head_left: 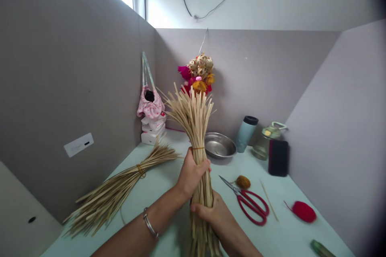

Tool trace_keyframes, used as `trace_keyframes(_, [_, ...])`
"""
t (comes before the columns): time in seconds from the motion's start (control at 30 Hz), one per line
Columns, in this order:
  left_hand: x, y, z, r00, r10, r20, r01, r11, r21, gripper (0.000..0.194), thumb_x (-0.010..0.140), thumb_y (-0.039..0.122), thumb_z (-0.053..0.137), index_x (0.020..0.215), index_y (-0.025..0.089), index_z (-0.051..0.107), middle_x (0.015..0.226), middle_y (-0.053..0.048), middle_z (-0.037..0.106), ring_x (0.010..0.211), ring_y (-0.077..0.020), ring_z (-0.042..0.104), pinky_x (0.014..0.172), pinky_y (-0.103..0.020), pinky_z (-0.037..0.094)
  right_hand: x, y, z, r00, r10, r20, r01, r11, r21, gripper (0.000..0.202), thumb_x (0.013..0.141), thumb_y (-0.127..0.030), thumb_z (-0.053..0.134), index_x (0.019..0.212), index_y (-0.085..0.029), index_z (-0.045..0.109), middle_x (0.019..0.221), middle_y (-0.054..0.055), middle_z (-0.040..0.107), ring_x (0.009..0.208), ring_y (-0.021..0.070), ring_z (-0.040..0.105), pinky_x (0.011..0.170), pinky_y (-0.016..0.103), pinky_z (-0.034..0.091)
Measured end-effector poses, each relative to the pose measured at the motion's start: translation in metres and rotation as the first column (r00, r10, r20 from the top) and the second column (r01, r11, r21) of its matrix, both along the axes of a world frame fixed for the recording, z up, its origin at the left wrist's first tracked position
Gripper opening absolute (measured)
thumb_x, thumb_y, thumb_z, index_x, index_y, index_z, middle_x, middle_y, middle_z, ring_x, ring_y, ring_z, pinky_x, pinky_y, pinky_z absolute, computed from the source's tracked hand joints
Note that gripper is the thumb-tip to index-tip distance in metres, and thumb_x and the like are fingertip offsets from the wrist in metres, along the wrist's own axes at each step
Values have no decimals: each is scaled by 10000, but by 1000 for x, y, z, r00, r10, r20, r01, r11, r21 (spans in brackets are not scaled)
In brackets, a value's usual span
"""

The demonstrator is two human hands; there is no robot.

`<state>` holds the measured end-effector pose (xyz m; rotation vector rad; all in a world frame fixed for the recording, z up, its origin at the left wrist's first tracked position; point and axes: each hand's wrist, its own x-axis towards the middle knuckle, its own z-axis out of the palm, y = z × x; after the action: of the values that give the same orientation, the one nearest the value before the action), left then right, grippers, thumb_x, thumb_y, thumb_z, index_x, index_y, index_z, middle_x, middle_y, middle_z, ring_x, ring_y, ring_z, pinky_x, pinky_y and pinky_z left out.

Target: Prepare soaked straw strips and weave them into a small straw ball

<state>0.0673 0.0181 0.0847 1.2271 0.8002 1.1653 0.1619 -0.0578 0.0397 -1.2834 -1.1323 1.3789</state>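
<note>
An upright bundle of pale flat straw strips stands in the middle, its tops fanned out and a thin tie round it. Just below the tie, my left hand is wrapped round the bundle, a silver bangle on that wrist. My right hand grips the same bundle lower down, thumb across the front. A second tied bundle lies on the table to the left. Red-handled scissors rest to the right of my hands, beside a ball of brown yarn.
Behind are a metal bowl, a blue tumbler, a green-lidded jar and a dark phone. Rightward lie a thin stick, red yarn and a green object. White boxes stand at the back left.
</note>
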Motion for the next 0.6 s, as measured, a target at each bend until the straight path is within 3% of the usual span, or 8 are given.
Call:
trace_keyframes(0.1, [-12, 1, -4, 956, -265, 128, 266, 964, 15, 611, 709, 486, 795, 1153, 163, 525, 953, -78, 647, 848, -200, 640, 704, -280, 494, -1, -3, -1, 995, -34, -89, 37, 999, 30, 277, 652, -321, 755, 835, -167, 614, 725, -2, 607, 643, 161, 565, 572, 269, 469])
trace_keyframes(0.17, [-23, 0, -10, 873, -460, 161, 458, 888, 46, 761, 637, 602, 810, 1207, 159, 570, 1115, -138, 644, 1012, -266, 630, 797, -318, 498, -2, -6, 1, 989, -31, -145, 40, 998, 54, 332, 645, -385, 772, 846, -173, 614, 716, 3, 601, 631, 164, 558, 562, 273, 469])
trace_keyframes(0.27, [-38, -6, -24, 762, -644, 73, 648, 760, -53, 828, 565, 653, 823, 1188, 132, 662, 1097, -143, 671, 1035, -293, 619, 847, -344, 485, -5, -10, 4, 977, -13, -213, 19, 999, 26, 423, 634, -468, 795, 898, -194, 609, 665, -8, 586, 610, 182, 576, 574, 305, 502])
trace_keyframes(0.37, [-45, -14, -34, 746, -663, 58, 663, 734, -148, 677, 556, 487, 864, 1127, 152, 719, 1003, -97, 703, 964, -264, 635, 841, -332, 484, -10, -14, 4, 964, 21, -265, -15, 1000, 22, 455, 611, -437, 826, 954, -217, 623, 717, 2, 636, 688, 225, 649, 662, 359, 553])
trace_keyframes(0.5, [-46, -20, -38, 820, -562, 104, 571, 796, -203, 445, 665, 352, 761, 1055, 139, 742, 940, -91, 720, 908, -232, 654, 847, -319, 488, -11, -15, -3, 936, 135, -326, -127, 991, 45, 346, 729, -420, 754, 1006, -238, 654, 906, 37, 711, 885, 277, 707, 849, 421, 550])
trace_keyframes(0.6, [-47, -20, -39, 854, -510, 106, 521, 830, -201, 454, 678, 350, 753, 1063, 110, 726, 990, -126, 728, 895, -245, 667, 863, -356, 500, -5, -14, -8, 895, 223, -387, -234, 972, 19, 474, 686, -381, 802, 1097, -213, 635, 1053, 73, 707, 1046, 314, 675, 937, 464, 516])
